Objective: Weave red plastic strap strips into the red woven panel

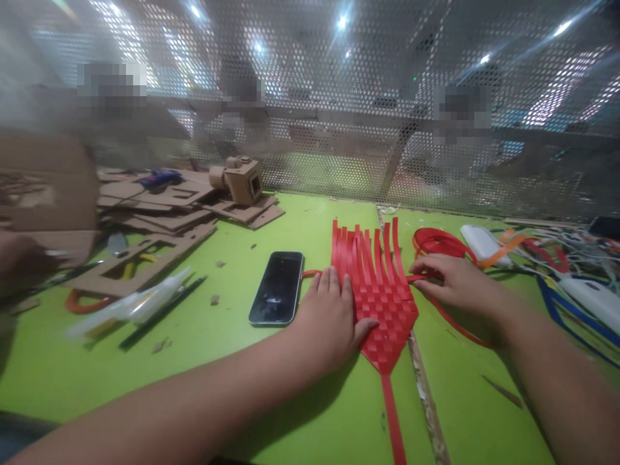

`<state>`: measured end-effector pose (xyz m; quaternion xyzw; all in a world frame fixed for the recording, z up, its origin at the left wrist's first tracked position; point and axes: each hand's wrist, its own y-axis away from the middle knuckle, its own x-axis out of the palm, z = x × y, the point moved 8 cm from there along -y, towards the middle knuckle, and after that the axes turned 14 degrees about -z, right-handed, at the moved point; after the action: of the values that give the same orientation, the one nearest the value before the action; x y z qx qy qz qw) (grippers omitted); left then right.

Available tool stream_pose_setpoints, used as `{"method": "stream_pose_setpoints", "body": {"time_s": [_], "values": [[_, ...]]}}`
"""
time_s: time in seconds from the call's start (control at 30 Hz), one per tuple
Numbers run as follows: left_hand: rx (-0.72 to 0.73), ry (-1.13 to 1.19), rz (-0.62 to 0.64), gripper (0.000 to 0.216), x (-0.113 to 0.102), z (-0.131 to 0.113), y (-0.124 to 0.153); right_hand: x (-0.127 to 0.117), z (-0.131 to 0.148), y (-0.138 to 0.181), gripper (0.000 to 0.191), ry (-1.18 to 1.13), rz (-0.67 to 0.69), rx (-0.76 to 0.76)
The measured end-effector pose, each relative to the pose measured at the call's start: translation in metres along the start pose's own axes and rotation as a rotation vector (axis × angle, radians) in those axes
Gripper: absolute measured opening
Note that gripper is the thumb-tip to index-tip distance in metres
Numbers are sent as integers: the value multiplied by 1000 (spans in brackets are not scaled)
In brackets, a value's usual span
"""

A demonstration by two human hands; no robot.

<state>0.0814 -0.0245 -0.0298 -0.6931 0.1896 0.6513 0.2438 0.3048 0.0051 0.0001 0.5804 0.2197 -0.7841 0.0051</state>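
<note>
A red woven strip piece (382,316) lies flat on the green table, with loose strip ends fanning away from me and one long tail toward me. My left hand (329,310) rests flat on its left side, fingers stretched out and thumb on the weave. At the right edge, my right hand (448,281) pinches a red strip (417,278) between thumb and fingers. That strip runs on to a red coil (438,241) behind the hand. A short red end pokes out left of my left hand, close to a black-screened phone (277,289).
Cut cardboard sheets (165,206) and a cardboard box model (243,181) are piled at the back left. A perforated metal screen (310,129) stands behind the table (203,368). White plastic devices (484,245) and tangled cables lie at right. Part of another person's hand (19,258) shows at far left.
</note>
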Motion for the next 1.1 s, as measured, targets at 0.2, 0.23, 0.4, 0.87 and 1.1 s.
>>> {"method": "stream_pose_setpoints", "body": {"time_s": [0.2,0.23,0.4,0.87,1.1], "values": [[-3,-13,6,99,0,0,0,-5,7,-3,17,62,-45,-65],[-3,-16,10,98,0,0,0,-6,8,-3,19,71,-42,-60],[6,-34,15,93,0,-1,0,-14,-14,3,34,206,21,136],[0,-30,28,94,1,-1,0,-32,14,3,30,-55,-10,321],[-4,-30,8,96,1,-1,0,-24,7,1,28,2,-22,246]]}}
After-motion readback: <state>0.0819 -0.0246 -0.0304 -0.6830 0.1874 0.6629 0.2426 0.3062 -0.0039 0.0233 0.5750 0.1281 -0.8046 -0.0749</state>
